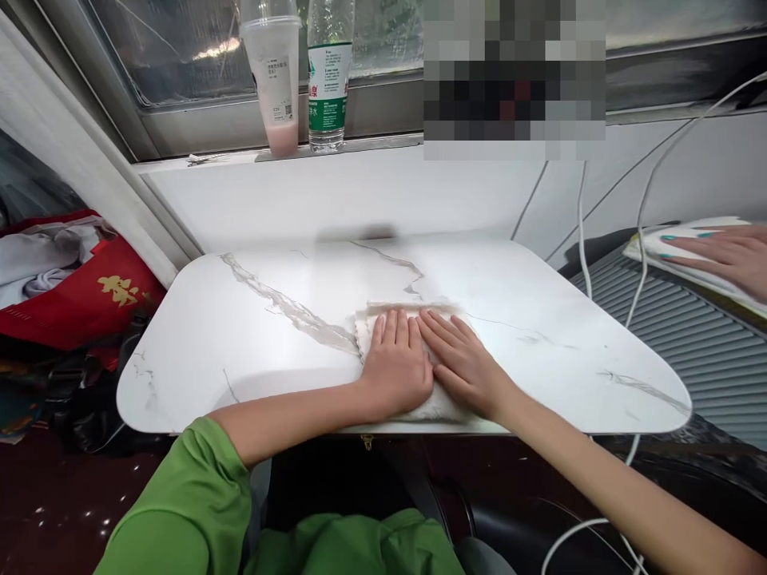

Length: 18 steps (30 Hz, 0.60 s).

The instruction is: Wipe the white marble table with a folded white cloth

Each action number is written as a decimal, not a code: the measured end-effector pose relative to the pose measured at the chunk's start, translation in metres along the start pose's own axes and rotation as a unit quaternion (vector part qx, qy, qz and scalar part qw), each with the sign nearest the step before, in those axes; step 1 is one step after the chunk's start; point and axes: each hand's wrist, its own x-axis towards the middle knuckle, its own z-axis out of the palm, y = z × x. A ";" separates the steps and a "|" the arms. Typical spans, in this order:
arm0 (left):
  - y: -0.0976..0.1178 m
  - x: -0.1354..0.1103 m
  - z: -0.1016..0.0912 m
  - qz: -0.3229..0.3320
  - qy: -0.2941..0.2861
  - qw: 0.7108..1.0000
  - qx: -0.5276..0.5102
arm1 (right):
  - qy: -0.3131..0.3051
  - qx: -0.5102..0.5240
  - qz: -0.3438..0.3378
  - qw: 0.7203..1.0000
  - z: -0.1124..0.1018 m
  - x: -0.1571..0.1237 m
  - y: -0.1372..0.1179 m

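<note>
While the white, grey-veined worktop (551, 359) fills the middle of the view, a metal-framed window (180, 48) runs along the far side, partly hidden by a pixelated patch at far right. Ribbed grey surface (707, 343) on the right, beyond the worktop's edge. Red bag (89, 279) with gold character on the left, pale fabric (51, 247) stuffed in it. Folded off-white cloth (440, 403) lies flat on the worktop, at the near edge, about centre; its scalloped left edge shows, rest mostly covered. On the far ledge: plastic cup (276, 88) with a little pink drink at the bottom, and just right of it a clear water bottle (328, 88), green-and-white label, both upright. Left hand (399, 359) palm down on the cloth, fingers straight and together, pointing far. Right hand (464, 359) just beside it, also palm down on the cloth, fingers straight, pointing far left. Neither grips; both flat. At right, another person's hand (734, 255), teal nails, rests on a white cloth (650, 247). Thinnest: white cables (644, 208) hanging at right.
</note>
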 end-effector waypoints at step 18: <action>-0.108 0.200 0.014 -0.064 0.068 0.995 -0.027 | -0.007 0.028 0.079 0.996 0.035 0.202 0.105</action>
